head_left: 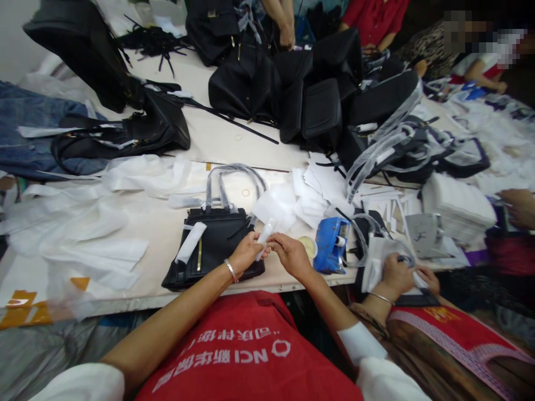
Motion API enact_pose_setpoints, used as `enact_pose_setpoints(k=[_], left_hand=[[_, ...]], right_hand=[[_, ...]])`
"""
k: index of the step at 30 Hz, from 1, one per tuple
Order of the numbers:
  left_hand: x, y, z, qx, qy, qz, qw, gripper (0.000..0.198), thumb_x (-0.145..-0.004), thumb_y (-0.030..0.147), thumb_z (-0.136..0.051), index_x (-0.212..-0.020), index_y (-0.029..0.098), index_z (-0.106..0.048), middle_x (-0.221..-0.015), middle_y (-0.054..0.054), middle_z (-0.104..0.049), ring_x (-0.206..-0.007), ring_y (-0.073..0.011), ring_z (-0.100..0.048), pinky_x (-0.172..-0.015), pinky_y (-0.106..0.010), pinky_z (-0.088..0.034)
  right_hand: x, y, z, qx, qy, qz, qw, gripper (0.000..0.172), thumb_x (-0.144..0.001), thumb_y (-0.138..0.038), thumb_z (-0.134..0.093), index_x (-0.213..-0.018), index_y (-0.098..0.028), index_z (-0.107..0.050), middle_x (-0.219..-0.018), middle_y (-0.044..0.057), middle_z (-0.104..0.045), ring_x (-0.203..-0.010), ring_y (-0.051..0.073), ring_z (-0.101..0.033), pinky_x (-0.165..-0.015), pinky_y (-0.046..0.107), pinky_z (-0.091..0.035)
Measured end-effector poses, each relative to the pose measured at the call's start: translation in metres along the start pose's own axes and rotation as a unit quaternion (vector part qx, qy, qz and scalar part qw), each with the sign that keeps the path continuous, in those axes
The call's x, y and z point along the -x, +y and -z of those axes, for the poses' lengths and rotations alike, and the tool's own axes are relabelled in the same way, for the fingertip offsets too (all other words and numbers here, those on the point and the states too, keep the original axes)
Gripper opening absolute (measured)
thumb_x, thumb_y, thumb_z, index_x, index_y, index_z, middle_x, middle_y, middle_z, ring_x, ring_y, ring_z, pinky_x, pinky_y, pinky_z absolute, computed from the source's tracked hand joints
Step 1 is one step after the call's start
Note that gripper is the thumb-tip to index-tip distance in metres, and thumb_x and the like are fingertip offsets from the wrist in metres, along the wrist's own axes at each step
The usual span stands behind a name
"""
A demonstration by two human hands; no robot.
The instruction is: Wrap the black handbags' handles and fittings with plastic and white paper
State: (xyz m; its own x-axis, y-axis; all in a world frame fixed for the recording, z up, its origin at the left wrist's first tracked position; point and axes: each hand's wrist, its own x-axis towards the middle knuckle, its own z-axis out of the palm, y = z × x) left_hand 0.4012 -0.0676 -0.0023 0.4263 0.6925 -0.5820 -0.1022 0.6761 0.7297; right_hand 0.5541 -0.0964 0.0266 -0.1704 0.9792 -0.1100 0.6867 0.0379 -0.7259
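A black handbag (217, 240) stands on the table in front of me, its two handles (221, 186) wrapped in clear plastic. White wrapping (190, 243) covers a part on its front, beside a gold zip (199, 255). Over the bag's right side, my left hand (247, 253) is closed on a strip of thin white wrapping (266, 233). My right hand (291, 254) pinches the lower right side of the same strip with thumb and forefinger. What lies inside the strip, if anything, I cannot make out.
Loose white sheets (311, 189) lie behind my hands. A blue tape dispenser (331, 245) and a small round tub (308, 247) stand to the right. A co-worker's hands (397, 275) work close by. Black bags (251, 83) crowd the far side; white wrapping (83, 228) spreads left.
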Motion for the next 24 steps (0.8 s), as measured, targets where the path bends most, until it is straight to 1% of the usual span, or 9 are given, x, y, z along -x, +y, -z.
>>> enact_pose_setpoints(k=[2,6,10,12,15,17,20,22,24], left_hand=[[0.001,-0.002,-0.001,-0.010,-0.001,-0.008,1.000,0.022,-0.074,0.012,-0.055,-0.095,0.013,-0.048,-0.068,-0.003,-0.064,-0.054,-0.0097,-0.057,-0.053,-0.020,-0.044],[0.003,-0.009,-0.003,-0.043,-0.004,-0.040,0.998,0.024,-0.074,0.013,-0.055,-0.096,0.014,-0.048,-0.070,-0.002,-0.063,-0.059,-0.0116,-0.058,-0.057,-0.023,-0.045],[0.005,-0.012,-0.005,-0.074,0.006,-0.080,0.994,0.022,-0.075,0.016,-0.055,-0.097,0.015,-0.048,-0.074,-0.002,-0.063,-0.065,-0.0128,-0.059,-0.063,-0.025,-0.047],[0.005,-0.010,-0.007,-0.086,0.005,-0.093,0.992,0.022,-0.076,0.021,-0.057,-0.096,0.015,-0.049,-0.076,-0.002,-0.062,-0.066,-0.0133,-0.059,-0.065,-0.026,-0.047],[0.009,-0.006,-0.013,-0.094,0.007,-0.096,0.991,0.028,-0.077,0.037,-0.060,-0.093,0.016,-0.051,-0.075,-0.002,-0.062,-0.065,-0.0143,-0.058,-0.062,-0.025,-0.045],[0.013,-0.006,-0.016,-0.105,0.016,-0.085,0.991,0.036,-0.074,0.048,-0.061,-0.089,0.016,-0.053,-0.069,0.000,-0.060,-0.062,-0.0153,-0.056,-0.058,-0.024,-0.044],[0.006,-0.008,-0.014,-0.159,0.052,-0.069,0.983,0.046,-0.065,0.059,-0.063,-0.081,0.017,-0.055,-0.064,0.000,-0.060,-0.062,-0.0180,-0.055,-0.055,-0.025,-0.042],[-0.004,-0.007,-0.012,-0.210,0.053,-0.050,0.975,0.046,-0.065,0.063,-0.058,-0.078,0.019,-0.056,-0.062,0.001,-0.060,-0.062,-0.0200,-0.055,-0.055,-0.027,-0.041],[-0.010,-0.001,-0.013,-0.228,0.056,-0.054,0.970,0.040,-0.063,0.060,-0.059,-0.070,0.021,-0.055,-0.063,0.001,-0.061,-0.070,-0.0237,-0.058,-0.059,-0.029,-0.044]], right_hand=[[0.000,-0.002,0.001,0.052,-0.014,-0.010,0.999,0.016,-0.088,-0.021,-0.045,-0.091,-0.022,-0.061,-0.088,0.001,-0.066,-0.081,0.014,-0.059,-0.070,0.022,-0.039],[-0.003,-0.008,0.004,0.150,-0.052,-0.064,0.985,0.011,-0.086,-0.022,-0.048,-0.087,-0.022,-0.059,-0.082,0.000,-0.068,-0.076,0.015,-0.060,-0.065,0.022,-0.037],[-0.008,-0.014,0.005,0.213,-0.065,-0.081,0.972,0.010,-0.085,-0.023,-0.048,-0.088,-0.021,-0.058,-0.078,0.004,-0.068,-0.072,0.018,-0.062,-0.061,0.025,-0.036],[-0.010,-0.016,0.004,0.226,-0.059,-0.088,0.968,0.010,-0.085,-0.021,-0.048,-0.089,-0.020,-0.057,-0.077,0.007,-0.068,-0.070,0.019,-0.062,-0.060,0.026,-0.038],[-0.008,-0.023,0.003,0.249,-0.051,-0.102,0.962,0.009,-0.082,-0.018,-0.052,-0.090,-0.017,-0.057,-0.080,0.011,-0.067,-0.070,0.021,-0.063,-0.061,0.028,-0.042],[-0.003,-0.029,0.002,0.275,-0.055,-0.101,0.954,0.013,-0.079,-0.021,-0.058,-0.090,-0.015,-0.056,-0.082,0.013,-0.067,-0.071,0.023,-0.064,-0.061,0.030,-0.045],[-0.003,-0.028,-0.005,0.311,-0.073,-0.064,0.945,0.029,-0.071,-0.029,-0.068,-0.092,-0.013,-0.056,-0.083,0.012,-0.066,-0.074,0.026,-0.064,-0.056,0.032,-0.048],[-0.007,-0.021,-0.010,0.313,-0.074,-0.053,0.946,0.032,-0.069,-0.036,-0.069,-0.089,-0.015,-0.057,-0.083,0.010,-0.066,-0.074,0.026,-0.064,-0.053,0.033,-0.049],[-0.012,-0.016,-0.013,0.317,-0.078,-0.075,0.942,0.032,-0.065,-0.040,-0.071,-0.083,-0.017,-0.059,-0.083,0.008,-0.066,-0.073,0.026,-0.064,-0.050,0.033,-0.049]])
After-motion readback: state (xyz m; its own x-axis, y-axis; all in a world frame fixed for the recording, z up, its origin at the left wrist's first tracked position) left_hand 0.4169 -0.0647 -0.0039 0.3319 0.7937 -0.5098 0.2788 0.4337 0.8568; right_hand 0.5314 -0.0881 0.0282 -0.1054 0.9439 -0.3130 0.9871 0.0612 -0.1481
